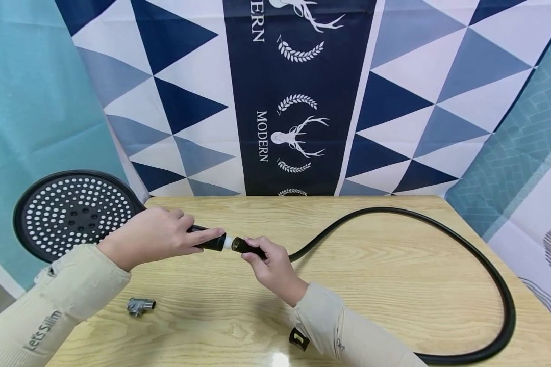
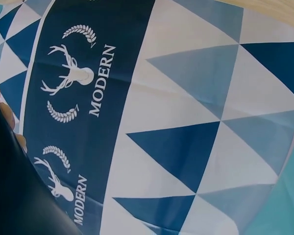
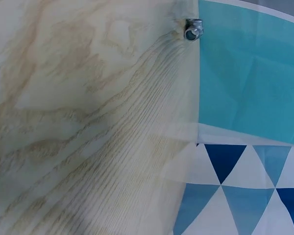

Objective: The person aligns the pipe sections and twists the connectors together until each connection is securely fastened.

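My left hand (image 1: 158, 235) grips the black handle of a large round shower head (image 1: 57, 216), its perforated face turned toward me. A white tip (image 1: 228, 242) pokes out of the handle's end. In my right hand (image 1: 275, 267) I pinch the black end fitting of a shower hose (image 1: 482, 260), its opening facing that white tip at close range. From there the hose loops over the table on the right. In the left wrist view the dark back of the shower head (image 2: 19, 186) fills the lower left corner, with fingertips (image 2: 5, 110) behind it.
A small chrome valve fitting (image 1: 140, 306) lies on the wooden table (image 1: 220, 316) at left, seen too in the right wrist view. A small black piece with a yellow mark (image 1: 298, 338) sits by my right sleeve. Patterned cloth (image 1: 298, 97) hangs behind the table.
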{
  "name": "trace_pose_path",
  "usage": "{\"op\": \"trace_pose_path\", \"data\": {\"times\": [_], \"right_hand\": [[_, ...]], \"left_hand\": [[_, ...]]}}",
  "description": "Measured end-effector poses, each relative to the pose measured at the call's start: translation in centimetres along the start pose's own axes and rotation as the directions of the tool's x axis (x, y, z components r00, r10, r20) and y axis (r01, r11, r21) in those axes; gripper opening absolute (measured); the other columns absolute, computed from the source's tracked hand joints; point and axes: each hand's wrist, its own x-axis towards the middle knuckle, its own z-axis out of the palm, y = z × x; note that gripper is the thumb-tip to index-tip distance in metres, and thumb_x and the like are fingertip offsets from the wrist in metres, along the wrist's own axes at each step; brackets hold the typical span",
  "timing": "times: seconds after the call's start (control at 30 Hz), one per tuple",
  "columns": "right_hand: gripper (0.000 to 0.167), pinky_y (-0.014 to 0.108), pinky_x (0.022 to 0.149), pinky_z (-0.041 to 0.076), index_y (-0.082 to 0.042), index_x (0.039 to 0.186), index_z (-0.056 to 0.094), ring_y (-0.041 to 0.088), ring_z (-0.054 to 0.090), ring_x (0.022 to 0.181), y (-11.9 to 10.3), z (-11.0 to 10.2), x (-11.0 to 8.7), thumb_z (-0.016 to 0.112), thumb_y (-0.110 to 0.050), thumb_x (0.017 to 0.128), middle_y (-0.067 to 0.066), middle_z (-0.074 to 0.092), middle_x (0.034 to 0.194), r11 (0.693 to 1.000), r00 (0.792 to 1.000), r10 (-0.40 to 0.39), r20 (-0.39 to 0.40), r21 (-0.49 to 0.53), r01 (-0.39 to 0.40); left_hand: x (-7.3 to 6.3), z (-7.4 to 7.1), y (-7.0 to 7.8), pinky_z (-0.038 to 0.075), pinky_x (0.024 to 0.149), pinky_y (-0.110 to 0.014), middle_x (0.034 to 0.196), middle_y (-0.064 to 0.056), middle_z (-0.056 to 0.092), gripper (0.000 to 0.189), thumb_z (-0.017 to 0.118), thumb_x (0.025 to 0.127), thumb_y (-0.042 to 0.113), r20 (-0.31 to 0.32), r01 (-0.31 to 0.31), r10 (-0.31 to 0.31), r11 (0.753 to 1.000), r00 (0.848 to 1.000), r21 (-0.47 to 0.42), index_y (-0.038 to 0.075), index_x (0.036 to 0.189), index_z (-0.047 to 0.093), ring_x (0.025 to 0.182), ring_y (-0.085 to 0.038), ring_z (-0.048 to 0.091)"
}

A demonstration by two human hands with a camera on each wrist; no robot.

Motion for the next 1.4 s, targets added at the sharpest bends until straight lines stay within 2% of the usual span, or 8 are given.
{"op": "trace_pose_path", "data": {"times": [0.13,0.27,0.5,0.8,0.93,1.13,1.27,1.4], "right_hand": [[0.016,0.024,0.061,0.054,0.013,0.096,0.058,0.028,0.065,0.068,-0.4,-0.1,-0.2,0.066,0.003,0.085,0.029,0.066,0.091,0.993,0.995,0.098,0.029,0.059,-0.100],[0.022,0.025,0.061,0.054,0.012,0.095,0.060,0.028,0.066,0.072,-0.8,0.0,-0.4,0.069,0.017,0.075,0.029,0.066,0.094,0.981,0.983,0.175,0.061,0.070,-0.179],[0.020,0.022,0.061,0.054,0.011,0.095,0.062,0.025,0.067,0.072,-0.9,0.2,-0.4,0.070,0.013,0.077,0.030,0.066,0.097,0.976,0.975,0.207,0.082,0.048,-0.211],[0.021,0.019,0.058,0.050,0.011,0.099,0.063,0.017,0.062,0.064,-0.9,0.6,-0.4,0.071,0.007,0.079,0.024,0.069,0.094,0.973,0.969,0.230,0.092,-0.036,-0.228],[0.020,0.021,0.057,0.051,0.011,0.100,0.063,0.016,0.059,0.063,-1.1,0.6,-0.2,0.070,0.007,0.081,0.023,0.069,0.093,0.961,0.956,0.276,0.103,-0.013,-0.276],[0.017,0.026,0.061,0.053,0.011,0.097,0.063,0.019,0.062,0.071,-1.1,0.2,-0.3,0.068,0.009,0.081,0.026,0.067,0.099,0.936,0.932,0.345,0.116,0.039,-0.351],[0.018,0.026,0.058,0.051,0.012,0.100,0.063,0.014,0.058,0.068,-1.1,0.0,-0.2,0.067,0.009,0.082,0.024,0.068,0.093,0.925,0.924,0.364,0.118,0.068,-0.373],[0.020,0.024,0.053,0.047,0.011,0.104,0.063,0.006,0.050,0.060,-1.0,-0.1,-0.3,0.065,0.007,0.085,0.016,0.065,0.078,0.924,0.920,0.367,0.140,0.055,-0.377]], "left_hand": [[0.3,-0.1,0.0,0.026,0.041,-0.020,0.060,-0.002,0.044,0.056,0.081,0.075,0.037,0.002,-0.006,0.006,1.000,1.000,0.011,0.022,0.125,0.061,0.045,-0.011,0.030],[0.5,0.2,0.3,0.026,0.041,-0.020,0.060,-0.002,0.045,0.052,0.078,0.077,0.039,-0.003,-0.025,0.025,0.999,1.000,0.045,0.023,0.123,0.062,0.044,-0.011,0.032],[0.4,0.5,0.6,0.035,0.041,-0.019,0.060,-0.002,0.048,0.050,0.073,0.079,0.045,0.036,-0.031,0.029,0.997,0.999,0.070,0.025,0.124,0.062,0.045,-0.011,0.040],[0.1,1.3,0.5,0.032,0.039,-0.020,0.058,0.000,0.044,0.047,0.073,0.078,0.047,0.014,-0.051,0.050,0.994,0.999,0.093,0.025,0.118,0.063,0.043,-0.011,0.034],[0.1,1.4,0.5,0.032,0.039,-0.020,0.058,0.000,0.045,0.047,0.073,0.079,0.047,0.019,-0.052,0.050,0.995,0.999,0.088,0.025,0.119,0.063,0.043,-0.010,0.034],[0.4,1.7,0.5,0.031,0.039,-0.020,0.058,0.000,0.044,0.046,0.072,0.079,0.047,-0.001,-0.062,0.062,0.995,0.998,0.082,0.024,0.118,0.063,0.043,-0.010,0.034],[0.6,1.9,0.5,0.030,0.039,-0.021,0.058,0.000,0.043,0.046,0.070,0.080,0.047,-0.002,-0.071,0.071,0.992,0.997,0.101,0.024,0.118,0.062,0.042,-0.010,0.033],[0.6,1.9,0.5,0.029,0.039,-0.020,0.057,0.000,0.042,0.047,0.072,0.078,0.046,-0.007,-0.063,0.064,0.994,0.998,0.087,0.024,0.118,0.062,0.043,-0.010,0.033]]}}
